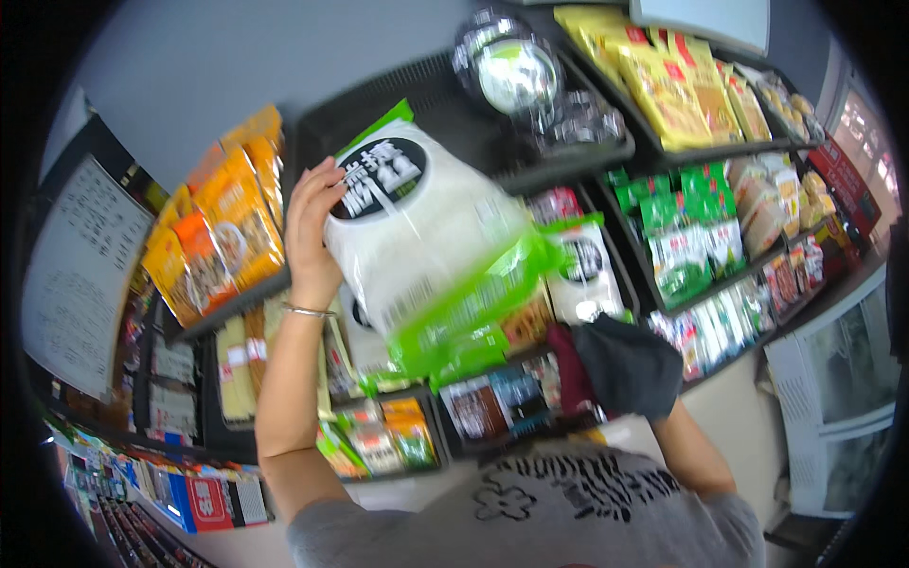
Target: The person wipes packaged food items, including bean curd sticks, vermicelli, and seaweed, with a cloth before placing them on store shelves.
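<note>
A dark cloth (629, 367) hides the right hand; lower shelf packets (142, 478) blur.

Upper middle shelf (417, 95): mostly bare, open for passage. Blocked at its right end by clear plastic containers (530, 80). Left shelf: packed with orange packets (222, 222). Right shelves: crowded with yellow bags (663, 90) and green packets (686, 232).

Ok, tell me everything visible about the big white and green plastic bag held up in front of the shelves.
The big white plastic bag with green ends looks soft and full, its film glossy. A black oval label sits near its upper corner and small print runs along one side. It is tilted, the upper green end toward the dark top shelf, the lower green end crumpled. The left hand grips its upper left edge; what supports its lower end cannot be seen.
</note>
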`<state>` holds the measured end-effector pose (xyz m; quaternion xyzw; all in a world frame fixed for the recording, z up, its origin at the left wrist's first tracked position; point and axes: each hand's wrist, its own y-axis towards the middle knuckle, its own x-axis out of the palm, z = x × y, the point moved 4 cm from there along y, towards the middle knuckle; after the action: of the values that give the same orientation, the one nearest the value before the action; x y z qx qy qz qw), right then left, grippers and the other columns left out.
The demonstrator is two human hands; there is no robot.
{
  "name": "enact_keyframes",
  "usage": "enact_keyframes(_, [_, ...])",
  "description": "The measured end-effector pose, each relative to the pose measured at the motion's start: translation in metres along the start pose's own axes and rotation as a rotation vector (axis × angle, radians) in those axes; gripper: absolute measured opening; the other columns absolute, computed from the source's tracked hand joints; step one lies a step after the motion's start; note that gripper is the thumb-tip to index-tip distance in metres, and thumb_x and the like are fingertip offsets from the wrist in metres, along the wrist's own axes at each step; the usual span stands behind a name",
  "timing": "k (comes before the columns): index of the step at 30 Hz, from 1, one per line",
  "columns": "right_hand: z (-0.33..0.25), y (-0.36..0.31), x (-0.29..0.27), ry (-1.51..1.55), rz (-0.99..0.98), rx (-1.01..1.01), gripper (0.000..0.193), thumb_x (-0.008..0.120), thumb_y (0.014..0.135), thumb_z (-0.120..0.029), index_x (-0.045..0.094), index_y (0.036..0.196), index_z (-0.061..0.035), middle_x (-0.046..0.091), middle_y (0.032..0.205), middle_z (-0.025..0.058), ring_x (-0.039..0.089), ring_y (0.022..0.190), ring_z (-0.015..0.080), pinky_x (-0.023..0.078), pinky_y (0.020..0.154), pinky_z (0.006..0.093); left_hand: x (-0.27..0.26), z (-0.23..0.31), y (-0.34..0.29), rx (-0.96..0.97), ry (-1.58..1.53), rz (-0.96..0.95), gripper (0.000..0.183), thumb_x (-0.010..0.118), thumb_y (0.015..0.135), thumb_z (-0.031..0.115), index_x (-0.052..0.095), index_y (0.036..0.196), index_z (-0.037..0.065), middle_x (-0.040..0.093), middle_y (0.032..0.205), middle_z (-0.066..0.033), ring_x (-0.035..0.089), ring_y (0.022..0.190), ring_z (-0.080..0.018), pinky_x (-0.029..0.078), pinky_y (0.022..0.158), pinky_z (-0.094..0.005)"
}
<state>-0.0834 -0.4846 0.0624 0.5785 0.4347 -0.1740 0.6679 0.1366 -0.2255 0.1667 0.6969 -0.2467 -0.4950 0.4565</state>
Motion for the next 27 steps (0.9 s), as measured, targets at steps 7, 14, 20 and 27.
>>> enact_keyframes(7, [-0.017,0.020,0.084,0.381,-0.518,0.218,0.038,0.055,0.080,-0.013,0.052,0.116,-0.0030,0.060,0.103,0.0125,0.059,0.094,0.0238,0.049,0.079,0.0315,-0.001,0.119,-0.069,0.235,0.122,-0.283,0.031,0.072,0.065,0.008,0.062,0.094,0.014,0.057,0.114,-0.0069,0.051,0.114,-0.0306,0.036,0.099,-0.0474])
enact_keyframes(14, [-0.019,0.003,0.145,2.016,-0.170,0.751,0.028,0.053,0.084,-0.011,0.052,0.111,-0.0036,0.059,0.098,0.0100,0.059,0.087,0.0218,0.049,0.073,0.0307,0.019,0.126,-0.180,-1.228,-1.418,0.374,0.068,0.060,0.085,0.020,0.021,0.140,0.005,0.032,0.140,-0.0166,0.033,0.128,-0.0266,0.031,0.103,-0.0387])
enact_keyframes(20, [-0.059,0.021,0.101,0.824,-0.227,0.387,0.038,0.060,0.076,-0.021,0.053,0.110,-0.0054,0.055,0.107,0.0138,0.053,0.102,0.0266,0.039,0.091,0.0388,0.048,0.176,-0.196,-1.467,-1.369,0.249,0.062,0.058,0.082,0.001,0.027,0.135,0.002,0.046,0.126,-0.0112,0.049,0.112,-0.0202,0.039,0.094,-0.0326])
enact_keyframes(27, [-0.082,0.037,0.087,0.489,-0.048,-0.269,0.058,0.063,0.065,-0.035,0.054,0.117,-0.0115,0.045,0.131,0.0117,0.034,0.122,0.0371,0.027,0.094,0.0551,0.068,0.202,-0.228,-1.344,-1.094,-0.108,0.039,0.040,0.095,0.011,0.032,0.132,0.004,0.047,0.125,-0.0093,0.051,0.110,-0.0193,0.044,0.093,-0.0308])
